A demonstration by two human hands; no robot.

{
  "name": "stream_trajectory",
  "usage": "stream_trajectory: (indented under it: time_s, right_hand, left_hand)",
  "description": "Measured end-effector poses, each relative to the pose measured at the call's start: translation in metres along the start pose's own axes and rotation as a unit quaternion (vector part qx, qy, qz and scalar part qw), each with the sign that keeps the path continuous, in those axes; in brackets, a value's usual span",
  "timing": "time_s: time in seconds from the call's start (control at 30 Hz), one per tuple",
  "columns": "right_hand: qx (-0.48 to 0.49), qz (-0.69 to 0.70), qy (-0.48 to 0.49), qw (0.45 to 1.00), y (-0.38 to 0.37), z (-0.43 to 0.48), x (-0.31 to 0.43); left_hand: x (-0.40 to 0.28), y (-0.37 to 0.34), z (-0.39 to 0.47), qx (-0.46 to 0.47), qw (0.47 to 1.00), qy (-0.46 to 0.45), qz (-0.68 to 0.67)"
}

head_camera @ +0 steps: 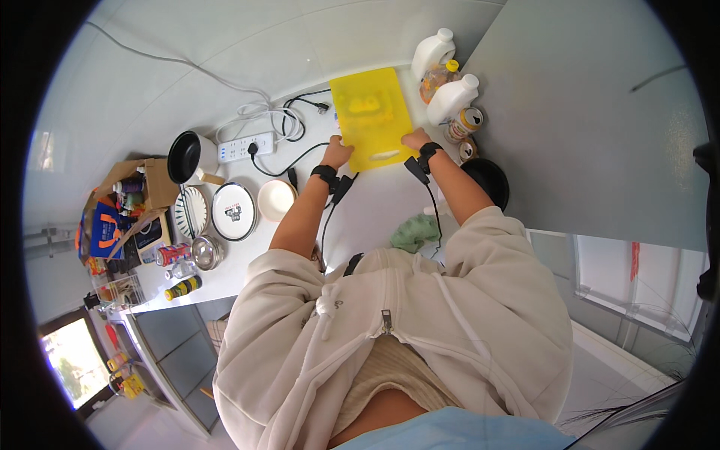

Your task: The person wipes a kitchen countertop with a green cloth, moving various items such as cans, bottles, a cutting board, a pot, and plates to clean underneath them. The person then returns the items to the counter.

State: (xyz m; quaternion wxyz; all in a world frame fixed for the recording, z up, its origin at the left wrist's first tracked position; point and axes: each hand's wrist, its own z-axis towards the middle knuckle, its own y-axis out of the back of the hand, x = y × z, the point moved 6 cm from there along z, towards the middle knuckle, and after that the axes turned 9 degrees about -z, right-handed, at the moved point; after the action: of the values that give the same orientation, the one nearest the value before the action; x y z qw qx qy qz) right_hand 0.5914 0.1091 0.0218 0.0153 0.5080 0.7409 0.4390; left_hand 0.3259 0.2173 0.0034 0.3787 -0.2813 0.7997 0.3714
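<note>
A yellow plastic cutting board (378, 132) with a handle slot spans the space between my hands, over the back of the white counter. My left hand (339, 152) grips its left edge near the lower corner. On the opposite edge, my right hand (416, 139) has its fingers closed on the board. A darker patch with a bright yellow middle shows on its upper half; whether something lies behind it, I cannot tell. Both wrists wear black bands with cables. Nearer my body, a crumpled green cloth (415, 232) lies on the counter.
White jugs (451, 100), a yellow-capped bottle (436, 81) and cans (464, 122) line the right side by a grey panel. Leftward are a power strip (246, 147) with cables, a pot (194, 154), plates (234, 211), a cream bowl (277, 200) and metal bowls (206, 252).
</note>
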Motion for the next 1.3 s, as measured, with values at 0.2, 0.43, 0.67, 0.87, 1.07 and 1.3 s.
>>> stream_trajectory:
  time_s: [0.2, 0.43, 0.67, 0.87, 1.07, 1.3]
  right_hand:
    - [-0.035, 0.138, 0.060, 0.988, 0.034, -0.059, 0.021]
    - [-0.059, 0.253, 0.182, 0.948, 0.077, -0.089, 0.047]
    - [-0.056, 0.254, 0.228, 0.938, 0.107, -0.095, 0.071]
    - [-0.167, 0.233, 0.293, 0.912, 0.135, -0.101, 0.098]
    - [-0.214, 0.180, 0.335, 0.900, 0.165, -0.075, 0.139]
    - [-0.284, 0.120, 0.312, 0.899, 0.199, -0.030, 0.179]
  left_hand:
    - [-0.055, 0.026, -0.044, -0.001, 0.994, -0.097, -0.045]
    - [-0.138, 0.051, -0.097, 0.055, 0.982, -0.166, -0.065]
    - [-0.166, 0.074, -0.093, -0.029, 0.964, -0.254, 0.075]
    - [-0.188, 0.093, -0.073, -0.041, 0.957, -0.266, 0.108]
    - [-0.214, 0.111, -0.040, -0.068, 0.960, -0.249, 0.112]
    - [-0.232, 0.121, 0.015, -0.124, 0.949, -0.258, 0.133]
